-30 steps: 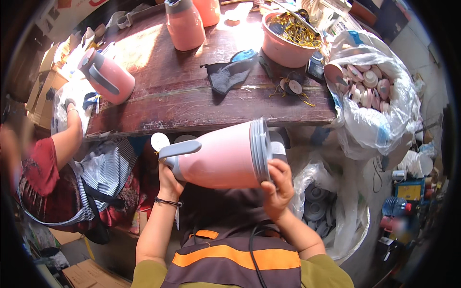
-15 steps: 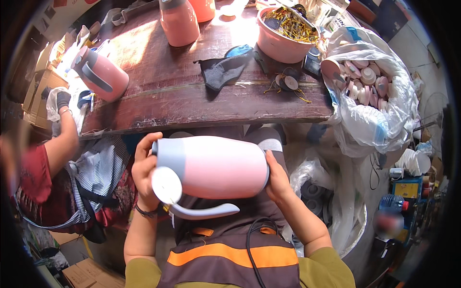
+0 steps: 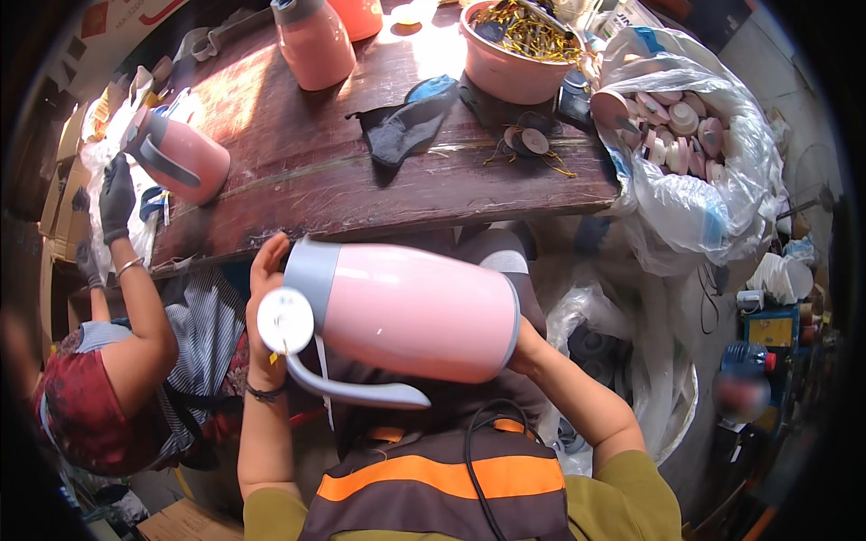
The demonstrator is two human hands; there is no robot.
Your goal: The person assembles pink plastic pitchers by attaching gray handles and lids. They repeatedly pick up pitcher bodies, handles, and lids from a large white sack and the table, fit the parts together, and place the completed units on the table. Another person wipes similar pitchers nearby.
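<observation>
A pink vacuum jug (image 3: 415, 311) with a grey collar lies sideways between my hands, above my lap. My left hand (image 3: 265, 270) is closed at its collar end, fingers partly hidden behind it. My right hand (image 3: 528, 350) grips the base, its fingertips out of sight underneath. The jug's curved grey handle (image 3: 370, 393) points towards me. By my left palm is a white round disc (image 3: 285, 320) with a small yellow tag or string; how it is held cannot be made out.
On the wooden table (image 3: 298, 194) stand another pink jug (image 3: 316, 50), a pink tub (image 3: 514, 72) of gold strings and a dark cloth (image 3: 401, 126). A plastic bag (image 3: 695, 207) of pink lids is at right. A co-worker's gloved hand (image 3: 117, 198) is near a jug (image 3: 194, 162) at left.
The jug has tilted, its base swinging lower and nearer to me. My right hand has slid further under the base. At left, the co-worker's gloved hand has moved up to a jug.
</observation>
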